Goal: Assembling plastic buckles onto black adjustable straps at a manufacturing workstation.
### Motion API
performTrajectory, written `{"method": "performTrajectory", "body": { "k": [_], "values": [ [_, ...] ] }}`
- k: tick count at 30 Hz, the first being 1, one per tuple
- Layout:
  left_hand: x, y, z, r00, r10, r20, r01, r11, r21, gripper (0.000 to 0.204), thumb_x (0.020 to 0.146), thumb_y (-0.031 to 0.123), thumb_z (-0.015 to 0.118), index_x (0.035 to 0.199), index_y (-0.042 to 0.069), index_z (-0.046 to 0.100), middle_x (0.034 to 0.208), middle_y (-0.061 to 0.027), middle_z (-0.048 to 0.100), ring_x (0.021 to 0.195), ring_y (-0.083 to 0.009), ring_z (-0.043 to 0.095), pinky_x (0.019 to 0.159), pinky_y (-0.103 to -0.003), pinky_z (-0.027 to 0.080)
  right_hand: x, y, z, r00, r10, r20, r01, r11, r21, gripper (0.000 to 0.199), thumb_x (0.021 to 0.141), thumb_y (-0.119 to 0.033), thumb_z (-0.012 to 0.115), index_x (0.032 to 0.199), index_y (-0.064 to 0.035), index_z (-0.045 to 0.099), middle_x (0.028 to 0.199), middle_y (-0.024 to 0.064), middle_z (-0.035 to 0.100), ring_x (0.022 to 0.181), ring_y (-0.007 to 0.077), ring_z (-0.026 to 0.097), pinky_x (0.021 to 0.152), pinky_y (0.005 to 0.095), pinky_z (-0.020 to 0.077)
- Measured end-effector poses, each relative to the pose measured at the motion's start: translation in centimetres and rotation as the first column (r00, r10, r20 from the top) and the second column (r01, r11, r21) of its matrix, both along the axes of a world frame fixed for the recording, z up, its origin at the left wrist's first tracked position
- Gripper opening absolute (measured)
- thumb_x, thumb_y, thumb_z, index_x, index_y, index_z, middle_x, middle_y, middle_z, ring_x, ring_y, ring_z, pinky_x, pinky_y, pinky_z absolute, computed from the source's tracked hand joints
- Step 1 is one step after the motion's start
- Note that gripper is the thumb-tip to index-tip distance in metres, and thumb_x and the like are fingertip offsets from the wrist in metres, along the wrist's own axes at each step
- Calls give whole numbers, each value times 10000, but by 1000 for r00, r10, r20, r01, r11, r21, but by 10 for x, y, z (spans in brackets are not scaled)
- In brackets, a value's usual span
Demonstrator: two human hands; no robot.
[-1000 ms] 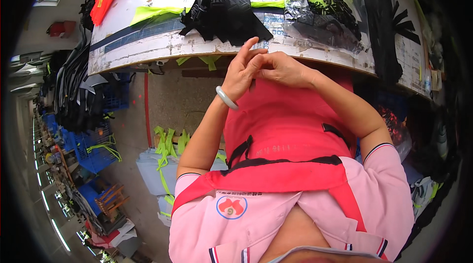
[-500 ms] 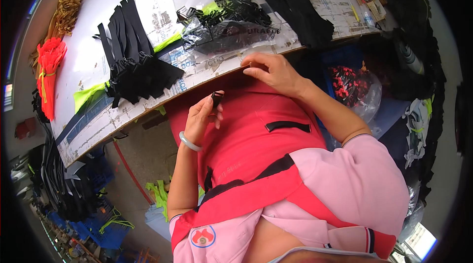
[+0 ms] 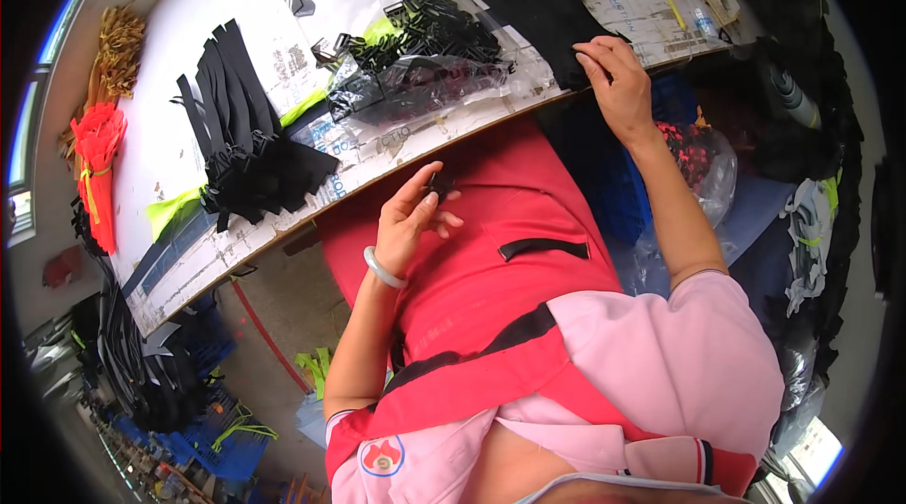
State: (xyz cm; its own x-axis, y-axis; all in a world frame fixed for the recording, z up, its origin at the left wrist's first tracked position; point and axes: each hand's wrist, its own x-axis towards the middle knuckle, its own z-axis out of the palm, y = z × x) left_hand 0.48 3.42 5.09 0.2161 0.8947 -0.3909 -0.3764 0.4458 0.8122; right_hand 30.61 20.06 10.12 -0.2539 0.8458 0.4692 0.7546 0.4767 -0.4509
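Above my lap, my left hand (image 3: 408,223) pinches a small black plastic buckle (image 3: 440,185) between thumb and forefinger, with its other fingers loosely curled. My right hand (image 3: 618,89) is at the table's front edge, its fingertips closed on the near end of a bundle of wide black straps (image 3: 538,8). How many straps lie between the fingers cannot be made out. Left of that bundle, a heap of black buckles (image 3: 425,27) lies on a clear printed plastic bag (image 3: 415,89).
Another bundle of black straps (image 3: 247,141) lies on the white worn table (image 3: 170,273) at left, beside neon-yellow strips (image 3: 176,211). Orange strips (image 3: 97,169) hang over the left edge. A blue crate (image 3: 613,193) and a clear bag of red-and-black pieces (image 3: 694,164) stand below at right.
My right hand has moved right and away from me, from the table edge above my lap to the strap bundle. My left hand, still with the buckle, has shifted slightly right.
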Motion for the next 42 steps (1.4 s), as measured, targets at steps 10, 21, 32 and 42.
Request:
{"method": "performTrajectory", "body": {
  "k": [10,21,32,42],
  "values": [
    [39,48,-3,996,21,92,-12,995,-104,286,938,148,572,1131,-61,603,940,-118,666,702,-179,661,572,-276,556,-79,-93,-20,799,516,-309,-586,784,-204,147,783,-76,702,911,-31,644,894,82,610,743,231,628,651,307,521],
    [22,8,-11,983,-90,-160,75,992,-100,157,903,86,621,962,-57,649,836,-89,662,637,-165,648,541,-250,555,-90,-108,-60,633,-323,-704,-674,217,-706,218,926,-228,616,862,-20,629,642,4,581,532,59,546,485,191,451],
    [-30,-12,-29,327,-167,-930,528,849,33,207,769,101,691,906,-53,665,903,-240,639,853,-421,602,736,-417,493,-62,-10,11,214,-378,-901,-865,355,-354,182,906,-165,636,933,15,652,669,-10,603,514,31,511,463,166,397],
    [-39,-16,-7,983,161,86,-163,986,17,241,957,85,508,1191,32,488,879,-122,643,706,-205,650,591,-276,511,-86,-48,10,755,-39,-655,-640,172,-749,166,911,-160,625,1021,-36,635,702,-4,587,458,5,430,403,147,311]
  ]
}}
